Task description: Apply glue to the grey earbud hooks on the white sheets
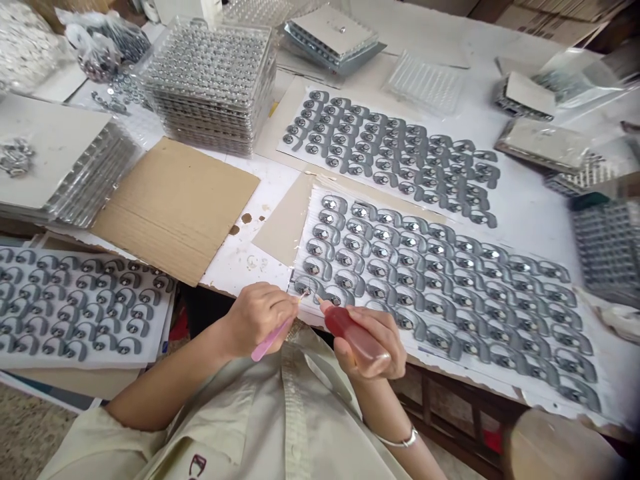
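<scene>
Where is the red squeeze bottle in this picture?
In the head view, the red squeeze bottle sits in the right hand, its tip beside the pink-handled tool in the left hand, at the edge of the lower sheet of metal parts.

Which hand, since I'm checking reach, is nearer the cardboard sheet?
The left hand is nearer, below and right of the cardboard sheet; the right hand is farther right.

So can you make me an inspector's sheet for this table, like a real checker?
surface: white table, brown spots on it.
job's things: pink-handled tool, red-filled squeeze bottle, rows of grey curved pieces with shiny studs on a white sheet.
clutter: stacked clear trays, loose cardboard sheet, plastic bags.
grippers: left hand fingers hold the tool; right hand fingers hold the bottle.
cables: nothing seen.
surroundings: wooden table frame, floor.
</scene>
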The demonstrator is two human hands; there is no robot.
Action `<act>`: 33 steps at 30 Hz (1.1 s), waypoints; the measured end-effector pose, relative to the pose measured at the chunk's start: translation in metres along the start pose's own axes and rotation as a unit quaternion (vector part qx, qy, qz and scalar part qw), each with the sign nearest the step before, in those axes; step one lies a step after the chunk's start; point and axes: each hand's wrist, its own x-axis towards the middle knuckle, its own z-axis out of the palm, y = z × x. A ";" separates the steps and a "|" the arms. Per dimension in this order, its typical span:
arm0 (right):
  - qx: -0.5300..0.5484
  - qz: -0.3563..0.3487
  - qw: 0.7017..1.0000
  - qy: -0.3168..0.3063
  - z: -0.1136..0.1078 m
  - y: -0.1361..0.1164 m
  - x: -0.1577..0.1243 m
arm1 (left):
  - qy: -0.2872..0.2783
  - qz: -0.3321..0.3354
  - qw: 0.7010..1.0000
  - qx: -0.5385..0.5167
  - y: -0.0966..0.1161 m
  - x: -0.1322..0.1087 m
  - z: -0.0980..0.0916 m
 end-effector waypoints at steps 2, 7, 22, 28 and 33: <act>0.003 0.004 1.000 -0.004 0.000 0.000 -0.001 | -0.001 -0.001 1.000 0.000 0.000 -0.001 0.000; 0.000 0.022 1.000 -0.016 0.000 0.000 -0.002 | -0.009 -0.005 1.000 0.009 0.001 0.000 0.000; -0.014 -0.011 0.999 -0.047 0.001 -0.002 -0.003 | -0.011 0.003 1.000 0.014 0.000 0.000 -0.001; -0.034 -0.038 0.997 -0.063 0.000 -0.003 -0.006 | -0.034 -0.008 0.999 0.017 0.000 -0.003 0.001; -0.050 -0.027 0.995 -0.084 -0.003 -0.006 0.000 | -0.028 -0.007 1.000 0.010 -0.001 -0.003 0.001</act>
